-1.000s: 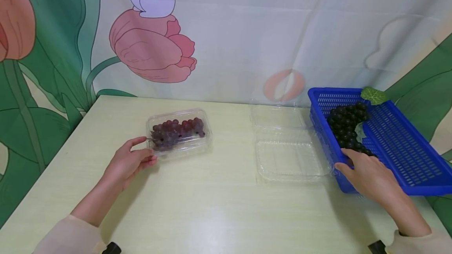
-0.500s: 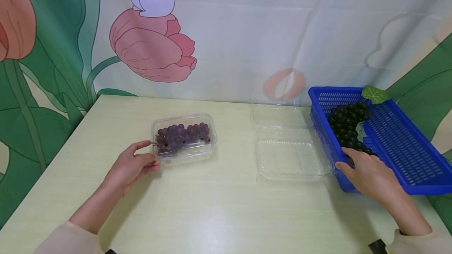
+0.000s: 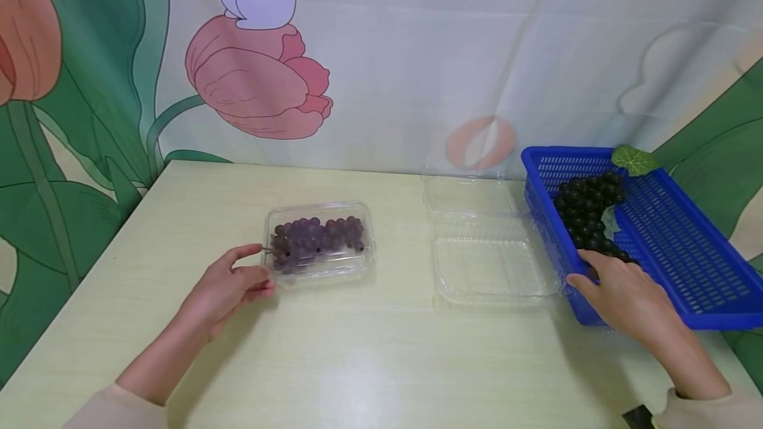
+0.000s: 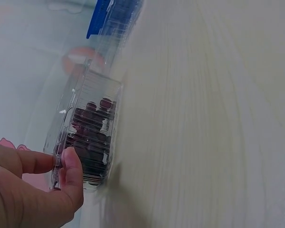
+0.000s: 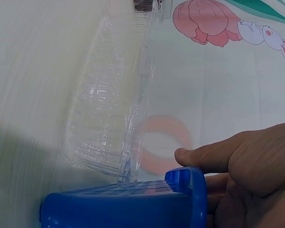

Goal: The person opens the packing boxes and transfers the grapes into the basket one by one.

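A: Where are the red grapes (image 3: 322,234)?
B: Inside the clear box (image 3: 334,269), on the left part of the table (image 3: 369,363). The lid looks to be down over them, though I can't tell if it is latched. Something like a stem shows at the box's left end.
A: And the hand there?
B: The left hand (image 3: 226,290) pinches that end, its thumb and fingers close together on the edge. Whether the box rests fully on the table, I can't tell.
A: So how far along are things?
B: I'd judge one box filled and covered. The second container (image 3: 485,270), to its right and well apart, lies with its lid folded back, and I see no fruit in it.
A: What remains, then?
B: The dark grapes (image 3: 587,210), I'd say: they lie along the left side of the blue basket (image 3: 691,243), just beside that second container.
A: Is anyone touching the basket?
B: The right hand (image 3: 622,290) grips its rim near the front left corner, thumb on the outside.
A: Anything farther out?
B: A green leaf (image 3: 634,160) at the basket's back rim, and a printed cloth (image 3: 387,51) behind the table.
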A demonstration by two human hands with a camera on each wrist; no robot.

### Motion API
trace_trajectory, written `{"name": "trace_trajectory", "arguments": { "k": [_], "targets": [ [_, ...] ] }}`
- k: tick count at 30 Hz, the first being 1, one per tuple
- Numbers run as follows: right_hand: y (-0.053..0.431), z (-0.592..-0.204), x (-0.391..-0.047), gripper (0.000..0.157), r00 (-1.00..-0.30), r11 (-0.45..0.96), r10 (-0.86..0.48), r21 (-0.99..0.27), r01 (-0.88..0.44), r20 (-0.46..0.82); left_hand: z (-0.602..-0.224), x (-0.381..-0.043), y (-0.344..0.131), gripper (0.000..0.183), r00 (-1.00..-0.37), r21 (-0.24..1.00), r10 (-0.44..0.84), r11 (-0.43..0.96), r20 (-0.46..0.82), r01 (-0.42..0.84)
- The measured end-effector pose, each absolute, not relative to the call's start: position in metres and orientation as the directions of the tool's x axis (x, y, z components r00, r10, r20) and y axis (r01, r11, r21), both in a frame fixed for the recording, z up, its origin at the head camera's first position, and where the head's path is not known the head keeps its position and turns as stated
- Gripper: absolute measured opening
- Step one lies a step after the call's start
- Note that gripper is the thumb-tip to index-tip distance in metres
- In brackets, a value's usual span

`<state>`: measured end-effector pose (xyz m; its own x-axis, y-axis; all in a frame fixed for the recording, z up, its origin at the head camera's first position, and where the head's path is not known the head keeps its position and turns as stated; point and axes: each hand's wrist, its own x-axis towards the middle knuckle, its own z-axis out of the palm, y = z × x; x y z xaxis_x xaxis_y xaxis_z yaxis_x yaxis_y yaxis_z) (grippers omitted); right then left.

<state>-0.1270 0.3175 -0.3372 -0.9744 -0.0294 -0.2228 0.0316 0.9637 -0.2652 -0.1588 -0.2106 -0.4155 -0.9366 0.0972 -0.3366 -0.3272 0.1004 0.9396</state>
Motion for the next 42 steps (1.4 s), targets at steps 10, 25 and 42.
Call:
{"name": "trace_trajectory", "arguments": {
  "k": [10,25,42],
  "targets": [
    [0.317,-0.337,-0.127,0.064,-0.975,0.964,-0.032,-0.266,0.028,-0.219,-0.413,-0.153,-0.205,0.067,-0.929,0.938,0.139,0.108,-0.343,-0.330],
    [0.318,-0.337,-0.126,0.065,-0.974,0.962,-0.037,-0.272,0.025,-0.222,-0.412,-0.146,-0.194,0.064,-0.924,0.941,0.179,0.083,-0.338,-0.328],
    [0.318,-0.337,-0.126,0.065,-0.973,0.963,-0.034,-0.267,0.029,-0.230,-0.413,-0.136,-0.181,0.065,-0.912,0.935,0.207,0.083,-0.354,-0.344]
  ]
}}
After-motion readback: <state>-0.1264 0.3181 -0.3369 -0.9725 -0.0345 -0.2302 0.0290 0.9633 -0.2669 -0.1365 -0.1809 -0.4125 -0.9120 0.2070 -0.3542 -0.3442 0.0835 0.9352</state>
